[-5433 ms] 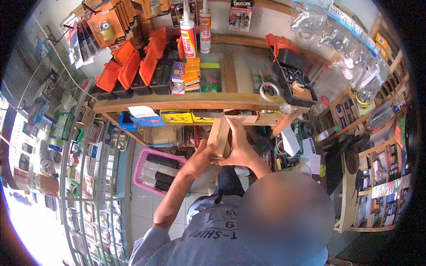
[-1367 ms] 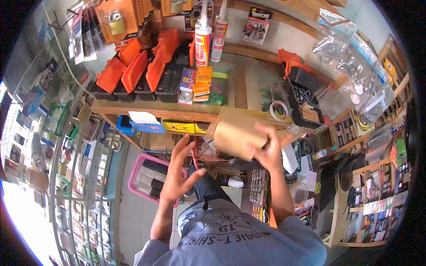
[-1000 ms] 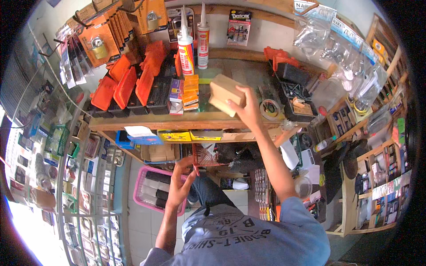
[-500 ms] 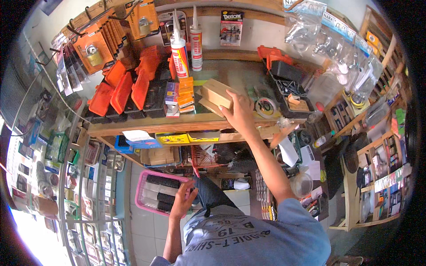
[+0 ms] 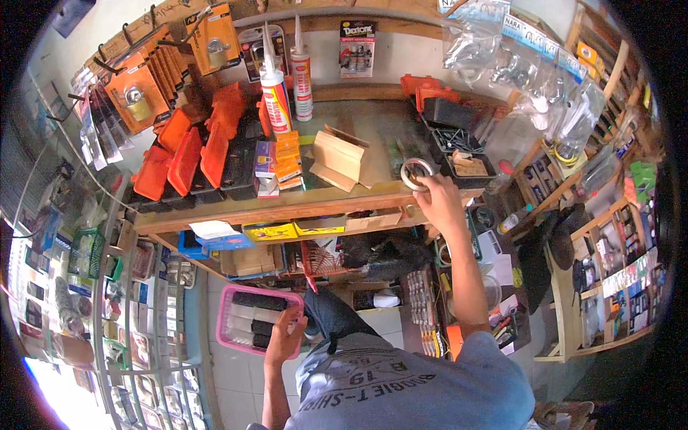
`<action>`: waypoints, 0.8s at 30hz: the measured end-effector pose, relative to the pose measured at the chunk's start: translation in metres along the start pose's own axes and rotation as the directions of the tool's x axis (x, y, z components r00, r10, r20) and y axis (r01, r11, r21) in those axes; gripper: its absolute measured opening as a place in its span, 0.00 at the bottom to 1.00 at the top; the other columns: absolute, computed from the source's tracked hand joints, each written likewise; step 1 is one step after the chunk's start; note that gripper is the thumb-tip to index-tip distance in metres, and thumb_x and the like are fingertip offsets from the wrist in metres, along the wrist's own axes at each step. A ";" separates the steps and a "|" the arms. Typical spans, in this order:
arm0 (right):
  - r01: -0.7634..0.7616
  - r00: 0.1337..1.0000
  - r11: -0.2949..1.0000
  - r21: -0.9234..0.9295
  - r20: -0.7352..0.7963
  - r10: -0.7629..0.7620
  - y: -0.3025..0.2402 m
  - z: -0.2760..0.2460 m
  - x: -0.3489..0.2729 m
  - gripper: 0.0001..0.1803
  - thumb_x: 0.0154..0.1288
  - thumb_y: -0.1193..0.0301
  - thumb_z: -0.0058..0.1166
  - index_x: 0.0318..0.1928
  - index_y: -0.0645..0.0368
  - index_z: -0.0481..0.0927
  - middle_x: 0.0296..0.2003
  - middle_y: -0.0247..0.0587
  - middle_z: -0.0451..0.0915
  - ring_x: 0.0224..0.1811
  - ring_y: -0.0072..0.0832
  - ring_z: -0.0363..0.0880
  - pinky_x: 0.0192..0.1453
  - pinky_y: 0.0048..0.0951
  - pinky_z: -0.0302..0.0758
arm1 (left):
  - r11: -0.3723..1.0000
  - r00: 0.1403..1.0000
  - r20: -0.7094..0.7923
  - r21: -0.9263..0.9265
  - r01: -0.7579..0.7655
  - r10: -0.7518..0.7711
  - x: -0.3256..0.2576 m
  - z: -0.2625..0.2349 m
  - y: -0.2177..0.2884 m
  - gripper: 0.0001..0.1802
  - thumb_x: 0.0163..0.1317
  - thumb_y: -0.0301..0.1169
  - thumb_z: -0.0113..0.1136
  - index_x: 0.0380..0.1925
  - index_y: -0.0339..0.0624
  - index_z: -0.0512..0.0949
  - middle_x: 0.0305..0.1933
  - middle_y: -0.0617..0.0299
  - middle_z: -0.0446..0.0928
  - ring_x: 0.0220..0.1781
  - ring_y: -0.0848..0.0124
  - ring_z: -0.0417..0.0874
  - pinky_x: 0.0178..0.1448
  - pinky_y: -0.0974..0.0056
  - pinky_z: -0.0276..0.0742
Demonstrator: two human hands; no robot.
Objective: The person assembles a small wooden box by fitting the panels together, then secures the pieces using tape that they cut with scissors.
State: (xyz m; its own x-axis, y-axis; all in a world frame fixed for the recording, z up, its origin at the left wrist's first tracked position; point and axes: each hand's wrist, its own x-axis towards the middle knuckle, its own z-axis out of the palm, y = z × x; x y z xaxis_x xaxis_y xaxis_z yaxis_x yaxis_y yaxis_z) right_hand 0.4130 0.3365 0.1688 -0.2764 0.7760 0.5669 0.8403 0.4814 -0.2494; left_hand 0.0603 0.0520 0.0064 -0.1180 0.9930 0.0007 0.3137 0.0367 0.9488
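Note:
At the front edge of the wooden shelf, my right hand pinches a roll of tape by its near side; the roll is partly tilted up. Just left of it stands a brown cardboard box with flaps folded out, touched by neither hand. Lower down, my left hand is closed over the right rim of a pink plastic basket. Rows of black and whitish packets lie in the basket; my fingers hide part of its right side.
Orange-lidded black cases, small boxes and two sealant tubes stand left along the shelf. A black tray of screws sits right of the tape. Padlock packs and plastic bags hang above.
My right hand has let go of the cardboard box, moved right and taken hold of the tape roll, tilting it up. My left hand stays at the basket.

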 end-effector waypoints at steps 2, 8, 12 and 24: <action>0.015 0.999 1.000 -0.021 -0.050 -0.016 0.008 0.011 -0.007 0.12 0.58 0.74 0.66 0.44 0.59 0.84 0.41 0.45 0.80 0.46 0.46 0.78 0.52 0.46 0.75 | 1.000 0.999 0.032 0.012 -0.007 0.006 0.004 0.003 0.006 0.22 0.68 0.33 0.65 0.59 0.35 0.76 0.54 0.48 0.81 0.57 0.57 0.82 0.60 0.58 0.75; 0.038 0.985 0.986 0.163 -0.172 -0.010 -0.014 0.005 -0.009 0.10 0.62 0.77 0.63 0.44 0.59 0.82 0.38 0.43 0.80 0.42 0.43 0.77 0.50 0.42 0.75 | 0.997 0.991 0.112 0.014 -0.074 0.072 0.031 0.014 0.053 0.22 0.69 0.34 0.65 0.59 0.35 0.76 0.56 0.47 0.80 0.59 0.56 0.81 0.62 0.57 0.74; -0.128 0.985 0.762 0.634 -0.010 0.173 -0.063 -0.006 -0.042 0.10 0.65 0.76 0.64 0.46 0.62 0.82 0.35 0.37 0.84 0.33 0.20 0.77 0.38 0.24 0.72 | 0.985 0.981 0.094 -0.007 -0.172 0.172 0.041 0.016 0.083 0.21 0.69 0.32 0.63 0.58 0.35 0.77 0.56 0.48 0.80 0.59 0.56 0.81 0.64 0.57 0.74; -0.386 0.865 0.430 0.816 0.483 -0.139 -0.160 -0.009 -0.127 0.15 0.64 0.64 0.71 0.45 0.59 0.85 0.27 0.27 0.82 0.26 0.10 0.72 0.28 0.20 0.68 | 0.930 0.961 -0.112 -0.243 -0.274 0.254 0.040 0.041 0.135 0.21 0.69 0.32 0.60 0.58 0.32 0.77 0.63 0.47 0.77 0.68 0.56 0.76 0.72 0.55 0.67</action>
State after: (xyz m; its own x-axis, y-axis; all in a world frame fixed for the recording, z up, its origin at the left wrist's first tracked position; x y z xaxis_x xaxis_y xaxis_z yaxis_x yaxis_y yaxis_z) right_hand 0.3178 0.1568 0.1436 -0.5811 0.8007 0.1459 0.0879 0.2399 -0.9668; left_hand 0.1365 0.1015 0.1218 -0.1390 0.9507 0.2772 0.0954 -0.2657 0.9593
